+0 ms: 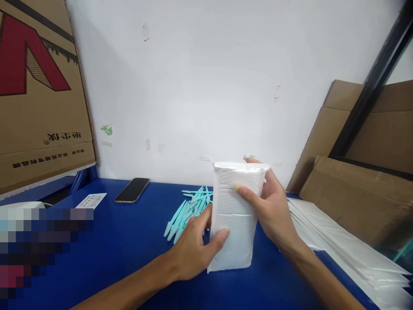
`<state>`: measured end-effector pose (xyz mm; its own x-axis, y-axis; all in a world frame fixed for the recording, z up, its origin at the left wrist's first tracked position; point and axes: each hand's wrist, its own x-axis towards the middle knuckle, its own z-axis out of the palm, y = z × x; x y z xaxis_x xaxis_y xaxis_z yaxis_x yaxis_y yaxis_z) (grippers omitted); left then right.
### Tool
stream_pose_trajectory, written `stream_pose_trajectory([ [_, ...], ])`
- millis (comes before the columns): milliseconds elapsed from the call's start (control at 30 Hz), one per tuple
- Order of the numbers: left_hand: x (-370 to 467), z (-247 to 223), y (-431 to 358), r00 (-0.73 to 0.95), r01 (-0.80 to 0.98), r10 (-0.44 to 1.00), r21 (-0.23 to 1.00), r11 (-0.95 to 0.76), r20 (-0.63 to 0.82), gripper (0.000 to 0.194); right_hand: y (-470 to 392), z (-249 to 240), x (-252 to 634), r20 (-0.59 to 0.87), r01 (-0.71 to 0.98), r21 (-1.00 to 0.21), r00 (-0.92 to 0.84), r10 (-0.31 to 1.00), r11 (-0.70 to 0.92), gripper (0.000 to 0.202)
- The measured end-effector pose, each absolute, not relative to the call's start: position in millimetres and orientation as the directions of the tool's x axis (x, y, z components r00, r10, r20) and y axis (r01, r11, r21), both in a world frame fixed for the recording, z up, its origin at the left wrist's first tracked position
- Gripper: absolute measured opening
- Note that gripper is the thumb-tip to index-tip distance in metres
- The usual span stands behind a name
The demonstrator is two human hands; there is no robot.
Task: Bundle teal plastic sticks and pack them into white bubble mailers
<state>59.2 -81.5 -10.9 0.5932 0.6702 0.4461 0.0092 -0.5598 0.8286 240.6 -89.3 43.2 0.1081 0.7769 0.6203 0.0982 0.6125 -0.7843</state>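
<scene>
A white padded envelope (237,232) stands upright on the blue table, its top edge folded flat. My left hand (196,243) grips its lower left side, thumb on the front face and fingers partly hidden behind. High on the right side, my right hand (271,200) holds the same envelope, with the thumb pressed on its front and the other fingers behind it. Several turquoise plastic sticks with pale, pointed heads (190,211) lie in a loose pile behind my left hand, partly covered by the envelope.
On the blue table (129,245), a phone (133,190) and a printed card (92,200) lie at the left. Flat white envelopes (348,245) are stacked at the right, beside brown cardboard (351,202). A large carton (41,112) stands far left, and a white wall is behind.
</scene>
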Motion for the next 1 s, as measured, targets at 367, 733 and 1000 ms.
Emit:
stream_pose_trajectory([
  [367,56,-6,-83,0.563,0.015,0.655,0.786,-0.619,0.505,0.038,-89,51,251,0.705,0.239,-0.707,0.157,0.692,0.666,0.023],
  [733,54,-4,-86,0.580,-0.039,0.620,0.778,-0.627,0.529,0.038,-89,58,265,0.819,0.462,-0.573,0.290,0.495,0.677,0.025],
  [1000,56,-4,-77,0.431,-0.171,0.755,0.866,-0.469,0.494,0.036,-89,53,254,0.729,0.386,-0.642,0.038,0.684,0.663,0.017],
])
